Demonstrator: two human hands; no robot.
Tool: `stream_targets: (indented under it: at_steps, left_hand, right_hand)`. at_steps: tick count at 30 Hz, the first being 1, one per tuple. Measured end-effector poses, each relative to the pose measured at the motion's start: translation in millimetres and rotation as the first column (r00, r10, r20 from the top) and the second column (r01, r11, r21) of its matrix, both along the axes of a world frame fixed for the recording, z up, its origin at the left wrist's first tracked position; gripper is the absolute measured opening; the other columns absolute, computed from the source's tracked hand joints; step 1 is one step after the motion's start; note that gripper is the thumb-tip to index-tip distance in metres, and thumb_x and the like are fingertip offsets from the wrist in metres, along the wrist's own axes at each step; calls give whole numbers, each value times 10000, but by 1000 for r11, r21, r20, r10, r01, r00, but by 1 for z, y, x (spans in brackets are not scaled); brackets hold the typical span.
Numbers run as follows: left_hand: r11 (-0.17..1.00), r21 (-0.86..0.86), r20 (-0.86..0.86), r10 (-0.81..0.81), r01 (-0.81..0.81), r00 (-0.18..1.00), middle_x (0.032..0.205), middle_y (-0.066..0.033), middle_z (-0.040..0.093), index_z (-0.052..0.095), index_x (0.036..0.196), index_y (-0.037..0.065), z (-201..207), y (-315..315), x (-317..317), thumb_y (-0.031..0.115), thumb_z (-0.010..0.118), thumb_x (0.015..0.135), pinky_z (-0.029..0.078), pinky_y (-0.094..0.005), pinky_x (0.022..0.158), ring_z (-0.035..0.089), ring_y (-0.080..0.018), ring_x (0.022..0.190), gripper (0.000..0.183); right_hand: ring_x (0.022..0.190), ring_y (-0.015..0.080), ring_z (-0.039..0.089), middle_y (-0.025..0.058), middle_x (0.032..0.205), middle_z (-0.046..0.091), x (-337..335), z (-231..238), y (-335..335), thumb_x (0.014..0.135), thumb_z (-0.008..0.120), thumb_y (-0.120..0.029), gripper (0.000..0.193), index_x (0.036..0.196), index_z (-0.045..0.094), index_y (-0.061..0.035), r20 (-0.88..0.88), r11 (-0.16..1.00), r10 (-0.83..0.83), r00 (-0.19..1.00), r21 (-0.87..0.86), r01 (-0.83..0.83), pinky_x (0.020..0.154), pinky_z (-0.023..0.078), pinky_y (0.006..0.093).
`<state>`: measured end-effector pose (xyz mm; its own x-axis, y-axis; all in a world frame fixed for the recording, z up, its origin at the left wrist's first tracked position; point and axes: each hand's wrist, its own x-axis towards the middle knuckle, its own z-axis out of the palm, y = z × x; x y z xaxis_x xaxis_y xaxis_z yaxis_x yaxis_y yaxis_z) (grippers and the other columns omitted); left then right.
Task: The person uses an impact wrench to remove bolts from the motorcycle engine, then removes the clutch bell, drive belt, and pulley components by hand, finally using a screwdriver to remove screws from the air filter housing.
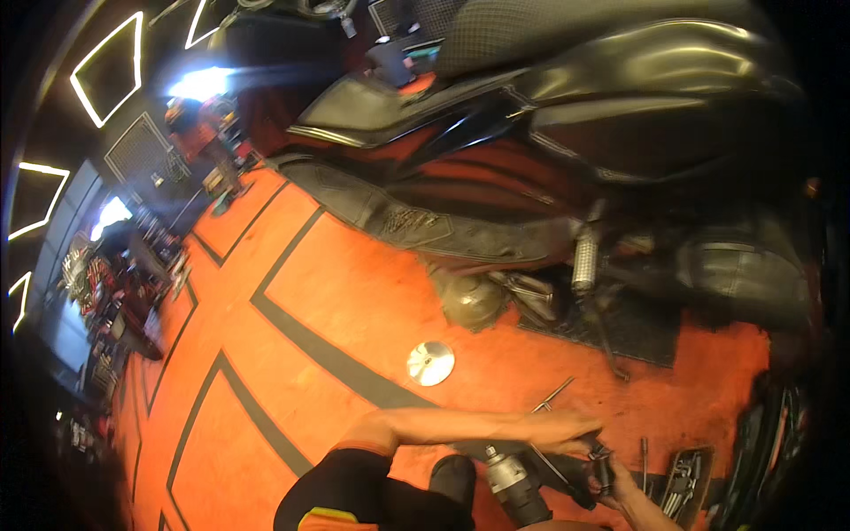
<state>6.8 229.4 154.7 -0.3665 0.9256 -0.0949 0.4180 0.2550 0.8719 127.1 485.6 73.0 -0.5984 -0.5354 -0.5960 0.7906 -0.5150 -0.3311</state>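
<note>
My left hand reaches across from the left, its fingers closed around the upper end of a dark cylindrical part. Below it, my right hand has its fingers wrapped about the same part from the right. Motion blur hides what kind of part it is. Just left of my hands, a grey and black power tool, like an impact wrench, points its bare drive end upward. Behind my left forearm, a thin metal rod sticks out.
A large dark scooter or motorcycle stands ahead, its footrest low over the orange floor. A round shiny metal dish lies left of it. A tray of tools sits at right. Another person and a motorcycle are farther off.
</note>
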Motion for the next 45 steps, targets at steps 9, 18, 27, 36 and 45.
stream_targets:
  at_steps: [9, 18, 27, 36, 45]
  left_hand:
    - [979, -106, 160, -155, 173, 975, 1156, -272, 613, 488, 1305, -62, -10, 8, 21, 393, 682, 938, 494, -501, 913, 598, -415, 1143, 616]
    - [838, -496, 83, -214, 227, 973, 1387, -321, 529, 414, 1449, -90, -14, -25, 17, 525, 506, 1013, 472, -520, 1027, 530, -424, 1297, 760]
    - [954, -294, 219, 1, 65, 976, 1083, -192, 663, 595, 1253, -69, -46, -46, 27, 481, 460, 1046, 520, -462, 781, 646, -325, 942, 603]
    - [964, -100, 626, 255, -248, 737, 1221, -173, 580, 473, 1394, -21, -62, -40, 10, 589, 485, 1012, 538, -391, 854, 610, -270, 1036, 719]
    - [546, -34, 780, 538, -837, 319, 736, -15, 600, 599, 1081, 41, -59, -79, 4, 416, 631, 988, 449, -255, 449, 585, -105, 579, 387]
  right_hand:
    - [675, 174, 617, 134, 902, 626, 11, 45, 15, 920, 707, -148, 409, 1232, 503, 19, -100, 825, 205, 974, 553, -117, 546, 505, 315]
    - [985, 373, 651, 185, 1130, 695, -19, 89, 107, 920, 695, -323, 604, 1453, 483, -132, 585, -650, 737, 340, 751, 118, 840, 528, 483]
    - [929, 284, 641, 148, 1091, 673, -28, 49, 143, 914, 683, -175, 477, 1348, 520, -63, 543, -641, 727, 421, 756, 132, 811, 523, 403]
    - [874, 194, 630, 112, 1052, 652, -41, 57, 94, 908, 671, -27, 356, 1243, 557, 7, -48, -19, 929, 366, 984, 177, 782, 519, 323]
    - [1280, 326, 551, 241, 1467, 465, -94, 72, -111, 1029, 531, -137, 543, 1509, 347, 38, -746, 858, 462, 480, 512, -31, 1038, 493, 456]
